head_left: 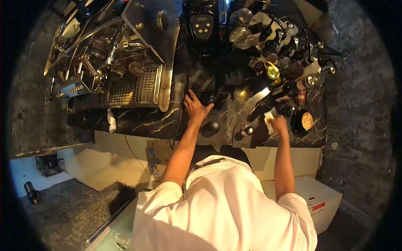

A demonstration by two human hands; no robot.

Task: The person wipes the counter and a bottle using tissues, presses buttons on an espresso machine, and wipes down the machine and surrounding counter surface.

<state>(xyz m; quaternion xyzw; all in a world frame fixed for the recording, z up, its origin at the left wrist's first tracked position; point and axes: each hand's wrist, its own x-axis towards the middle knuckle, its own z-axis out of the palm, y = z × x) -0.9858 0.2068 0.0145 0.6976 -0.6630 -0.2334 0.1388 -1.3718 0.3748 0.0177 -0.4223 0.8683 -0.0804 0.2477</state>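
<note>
My left hand (196, 108) is open with its fingers spread, by the front edge of the dark mesh tray (202, 80) below the coffee grinder (202, 27). Whether its fingertips press on the tray I cannot tell. A crumpled white cloth (269, 119) is bunched under my right hand (279, 124), whose fingers are closed on it at the marble counter. Right of that hand, a latte with leaf-patterned foam (307, 121) stands on a dark saucer (298, 130). Between my hands, a metal-topped tamper (247, 130) sits near the counter's front edge.
An espresso machine (134, 85) with a metal drip grate fills the left side. Several pump bottles (289, 46) crowd the back right, with a yellow-green jug (272, 71) in front. Another white cloth (111, 120) hangs at the left counter edge. A white box (322, 203) stands below right.
</note>
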